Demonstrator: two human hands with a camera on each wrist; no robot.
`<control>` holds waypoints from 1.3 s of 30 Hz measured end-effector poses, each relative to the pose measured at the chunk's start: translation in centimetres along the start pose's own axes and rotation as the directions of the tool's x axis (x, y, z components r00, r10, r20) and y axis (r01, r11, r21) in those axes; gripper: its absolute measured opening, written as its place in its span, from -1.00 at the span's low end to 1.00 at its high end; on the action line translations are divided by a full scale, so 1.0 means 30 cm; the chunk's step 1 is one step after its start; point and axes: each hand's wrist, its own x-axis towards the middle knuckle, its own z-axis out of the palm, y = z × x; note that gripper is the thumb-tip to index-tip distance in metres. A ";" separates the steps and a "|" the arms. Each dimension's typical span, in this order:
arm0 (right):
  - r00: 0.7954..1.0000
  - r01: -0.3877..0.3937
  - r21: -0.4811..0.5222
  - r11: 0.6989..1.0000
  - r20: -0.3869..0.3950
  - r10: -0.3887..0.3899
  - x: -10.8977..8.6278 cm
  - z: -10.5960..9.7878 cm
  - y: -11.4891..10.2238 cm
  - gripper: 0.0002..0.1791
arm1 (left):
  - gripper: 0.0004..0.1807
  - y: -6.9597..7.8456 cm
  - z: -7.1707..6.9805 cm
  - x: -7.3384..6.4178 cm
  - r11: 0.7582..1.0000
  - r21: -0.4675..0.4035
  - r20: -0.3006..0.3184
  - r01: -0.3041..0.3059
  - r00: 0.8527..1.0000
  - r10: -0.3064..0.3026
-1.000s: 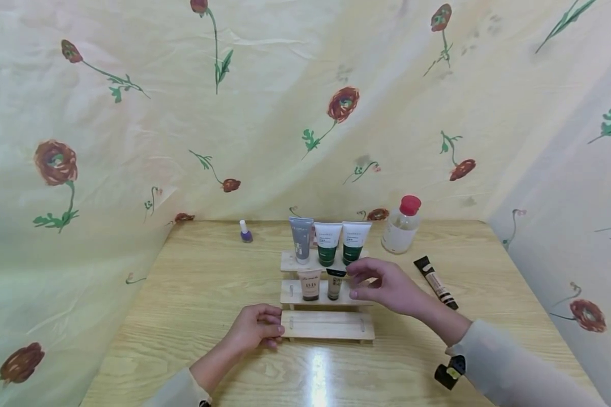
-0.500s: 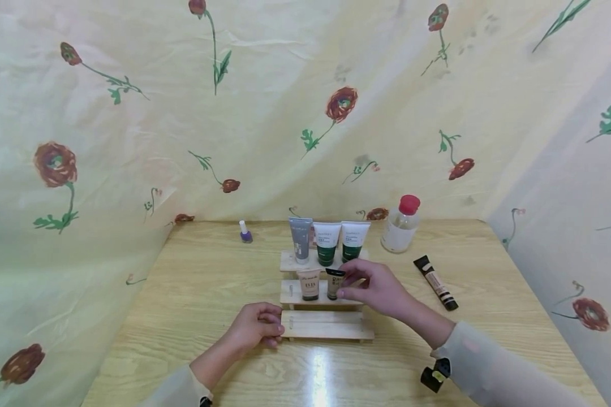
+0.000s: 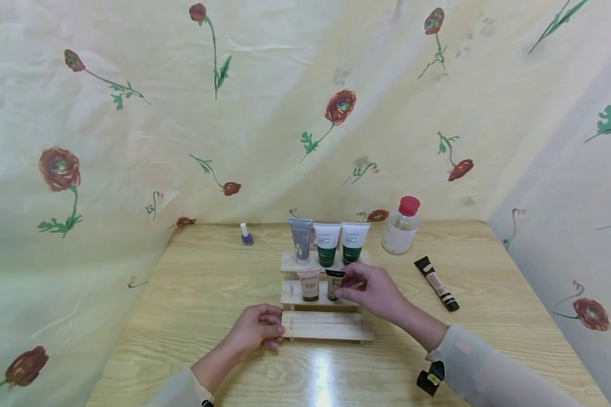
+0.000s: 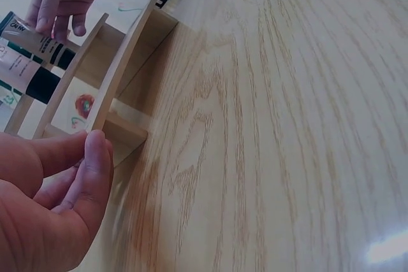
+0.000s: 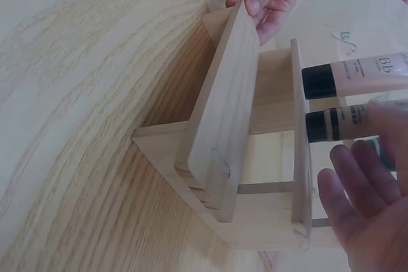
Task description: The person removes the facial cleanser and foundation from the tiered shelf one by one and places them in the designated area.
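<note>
A three-step wooden rack [image 3: 331,327] stands on the table. My left hand [image 3: 254,328] pinches the left end of its lowest step between thumb and fingers. On the middle step, a small brownish cosmetic tube [image 3: 332,288] with a black top end stands cap down. My right hand [image 3: 379,291] pinches this tube from its right side; in the right wrist view its lower fingers spread below the tube. Left of it stands a pinkish BB cream tube [image 3: 310,287]. Along the top step are a grey tube [image 3: 301,240] and two white-and-green tubes [image 3: 327,240].
Behind the rack on the right is a clear bottle [image 3: 400,232] with a red cap. A black-and-beige tube [image 3: 437,284] lies on the table [image 3: 198,282] to the right. A purple nail polish bottle [image 3: 246,235] stands at the back left, before a flowered cloth [image 3: 265,113].
My right hand has moved left from beside the small brownish tube and now pinches it. My left hand stays on the lowest step.
</note>
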 end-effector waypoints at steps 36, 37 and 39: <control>0.978 -0.034 0.100 0.994 -0.203 0.053 -0.104 -0.263 0.022 -0.71 | -0.45 -0.011 0.004 -0.001 0.999 -0.024 0.013 0.023 1.000 -0.023; 0.975 -0.053 0.086 0.995 -0.213 0.070 -0.108 -0.279 0.034 -0.69 | -0.45 -0.011 0.003 -0.001 1.000 -0.023 0.015 0.022 1.000 -0.022; 0.968 -0.093 0.052 0.994 -0.231 0.103 -0.114 -0.308 0.069 -0.65 | -0.44 -0.012 -0.001 -0.001 1.000 -0.019 0.015 0.016 1.000 -0.016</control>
